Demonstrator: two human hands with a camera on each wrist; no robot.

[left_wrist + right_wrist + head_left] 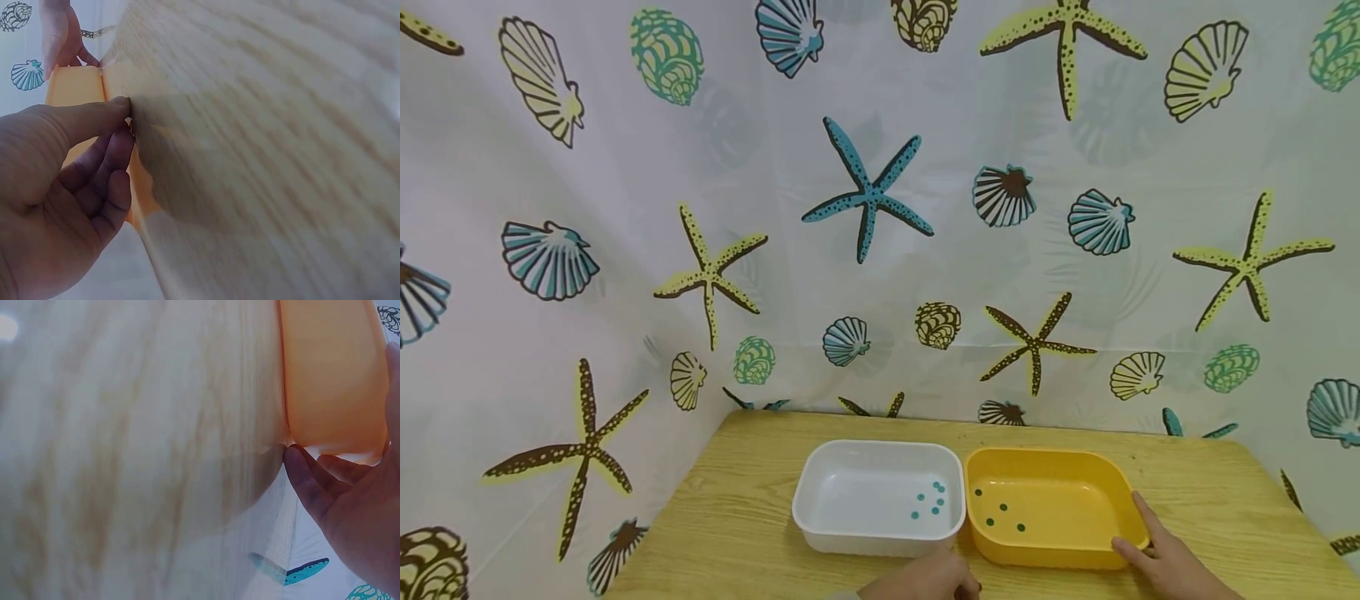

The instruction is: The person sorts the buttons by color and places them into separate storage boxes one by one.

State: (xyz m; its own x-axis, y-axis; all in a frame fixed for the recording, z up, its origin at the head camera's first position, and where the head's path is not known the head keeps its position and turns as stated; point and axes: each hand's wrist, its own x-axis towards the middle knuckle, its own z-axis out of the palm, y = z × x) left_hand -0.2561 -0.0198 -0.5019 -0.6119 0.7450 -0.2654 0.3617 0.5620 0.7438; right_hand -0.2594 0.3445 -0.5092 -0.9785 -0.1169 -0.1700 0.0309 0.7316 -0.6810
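Note:
My left hand is at the table's front, just before the gap between a white plastic bin and a yellow one. In the left wrist view its thumb and fingertips meet close over the wood, and a small dark piece shows at the fingertips in the head view; I cannot tell what kind it is. My right hand holds the yellow bin's right end, thumb at the front corner of the rim. Several dark green discs lie in the yellow bin, several teal discs in the white one.
Both bins stand side by side on a wood-grain table. A white curtain printed with starfish and shells hangs behind the table and along both sides.

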